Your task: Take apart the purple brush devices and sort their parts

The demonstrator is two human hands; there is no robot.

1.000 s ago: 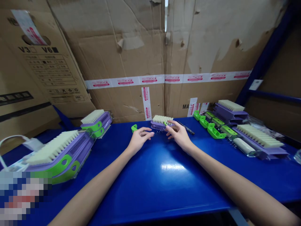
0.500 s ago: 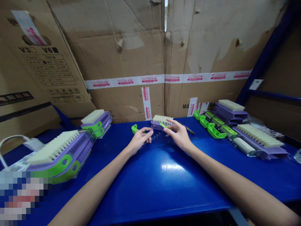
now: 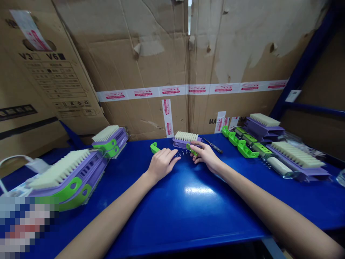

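My right hand (image 3: 206,156) has its fingers closed around a small green plastic piece (image 3: 192,150). To its left, my left hand (image 3: 162,163) is turned palm down, thumb and fingers drawn together low over the table. Whatever lies under those fingertips is hidden. Between my hands runs a row of thin, shiny metal bits (image 3: 183,153), too small to name. Just behind sits a purple block with cream bristles (image 3: 185,136), like a brush head. A green bracket-like part (image 3: 154,148) lies beyond my left hand, partly covered by it.
A dark pen-like tool (image 3: 214,145) lies behind my right hand. Bristled purple blocks (image 3: 298,154), green brackets (image 3: 246,150) and a pale roller (image 3: 280,167) stand at the right. More purple-and-green brush units (image 3: 67,172) and a white plug (image 3: 39,164) are left. Cardboard (image 3: 140,72) backs the blue table (image 3: 188,219).
My left hand has turned palm down over the metal bits, its fingers drawn closer together. My right hand has lowered slightly, and the green piece in it is tilted more upright.
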